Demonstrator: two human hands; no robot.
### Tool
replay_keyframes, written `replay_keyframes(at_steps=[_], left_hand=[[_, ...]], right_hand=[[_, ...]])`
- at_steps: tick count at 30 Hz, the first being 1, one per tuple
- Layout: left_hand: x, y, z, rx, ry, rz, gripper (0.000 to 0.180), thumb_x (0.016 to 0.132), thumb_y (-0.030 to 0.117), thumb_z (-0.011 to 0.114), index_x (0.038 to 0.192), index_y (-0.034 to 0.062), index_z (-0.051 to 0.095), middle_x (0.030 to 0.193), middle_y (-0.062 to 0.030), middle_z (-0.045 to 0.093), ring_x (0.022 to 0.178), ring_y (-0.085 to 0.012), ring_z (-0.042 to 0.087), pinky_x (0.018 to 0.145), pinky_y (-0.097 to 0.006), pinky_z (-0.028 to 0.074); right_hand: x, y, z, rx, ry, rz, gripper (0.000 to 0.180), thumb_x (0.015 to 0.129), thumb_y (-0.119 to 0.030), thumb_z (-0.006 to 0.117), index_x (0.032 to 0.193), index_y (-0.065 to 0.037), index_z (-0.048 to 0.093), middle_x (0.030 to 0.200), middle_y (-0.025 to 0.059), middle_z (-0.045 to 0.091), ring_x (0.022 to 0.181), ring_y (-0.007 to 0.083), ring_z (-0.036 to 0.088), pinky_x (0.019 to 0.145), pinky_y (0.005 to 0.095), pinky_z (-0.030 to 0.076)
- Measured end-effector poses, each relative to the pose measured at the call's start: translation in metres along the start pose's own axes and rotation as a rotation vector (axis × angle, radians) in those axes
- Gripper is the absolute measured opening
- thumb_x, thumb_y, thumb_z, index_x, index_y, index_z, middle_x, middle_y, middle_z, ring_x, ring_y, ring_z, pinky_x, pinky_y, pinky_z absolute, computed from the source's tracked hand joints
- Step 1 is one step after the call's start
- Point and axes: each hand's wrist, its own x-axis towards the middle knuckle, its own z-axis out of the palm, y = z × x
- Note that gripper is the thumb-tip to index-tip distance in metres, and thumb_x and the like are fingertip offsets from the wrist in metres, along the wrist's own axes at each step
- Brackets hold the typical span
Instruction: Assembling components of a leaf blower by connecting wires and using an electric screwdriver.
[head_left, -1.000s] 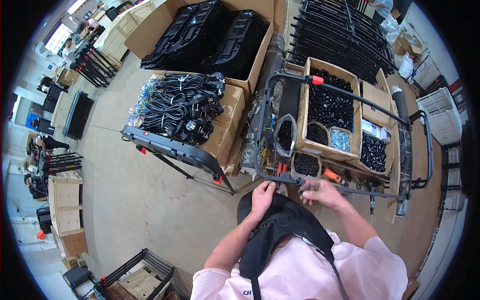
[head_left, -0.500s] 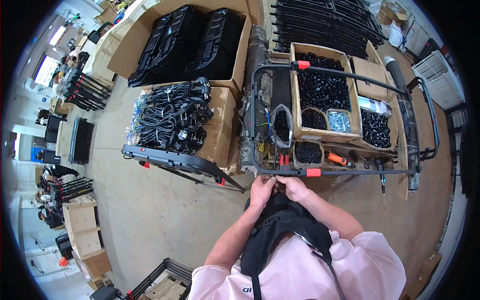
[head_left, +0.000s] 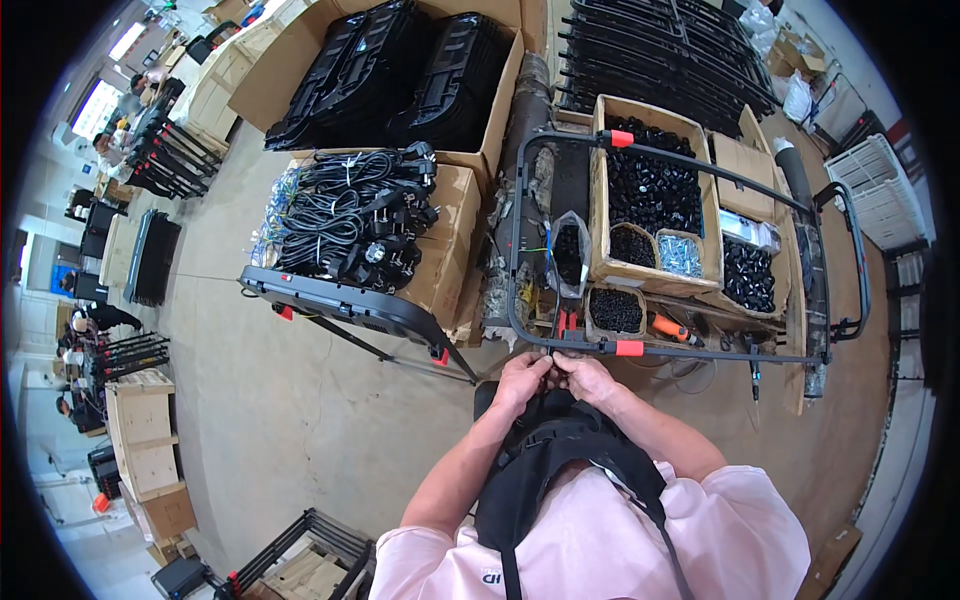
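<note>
Both hands are together at the near bar of a black tubular metal frame [head_left: 690, 350] with red clips. My left hand [head_left: 522, 380] is closed in a pinch, thumb and fingers bent at the bar. Close beside it, my right hand [head_left: 588, 380] pinches with its fingertips almost touching the left ones. Whatever lies between the fingertips is too small and hidden to make out. A dark cable [head_left: 556, 312] runs down toward the fingers, and thin coloured wires show farther up the frame's left side. A red-handled tool [head_left: 568, 322] lies just beyond the hands.
Under the frame stand a wooden box [head_left: 655, 272] of black plastic parts and screws, a small tub of black screws [head_left: 616, 311] and an orange tool [head_left: 672, 328]. To the left are bundled power cables [head_left: 345, 220] on a carton and a black panel on legs [head_left: 345, 308].
The view has shifted slightly, so the bench things sit a little differently in the picture. Both hands stay at the near bar, with the right fingertips slightly repositioned.
</note>
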Motion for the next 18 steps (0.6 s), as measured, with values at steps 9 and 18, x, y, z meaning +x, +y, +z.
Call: replay_keyframes(at_steps=[9,18], left_hand=[[-0.004,-0.026,-0.010,0.182,0.011,0.252,0.023,0.106,0.019,0.063,0.120,0.0025,0.072,0.090,-0.0017,0.071,0.074,-0.0091,0.062,0.067,-0.026,0.052],[-0.025,-0.040,-0.022,0.486,0.162,0.548,0.028,0.107,0.022,0.058,0.123,0.0007,0.066,0.099,-0.0112,0.071,0.092,-0.0193,0.065,0.085,-0.036,0.052]], right_hand=[[-0.051,-0.067,0.056,-1.501,0.141,-0.199,0.027,0.100,-0.017,0.059,0.118,0.000,0.071,0.112,0.0224,0.073,0.109,0.0414,0.069,0.095,0.0465,0.055],[-0.026,-0.092,0.092,-1.921,-0.350,-0.567,0.027,0.092,-0.009,0.058,0.116,-0.003,0.067,0.116,0.0181,0.070,0.105,0.0396,0.072,0.086,0.0499,0.059]])
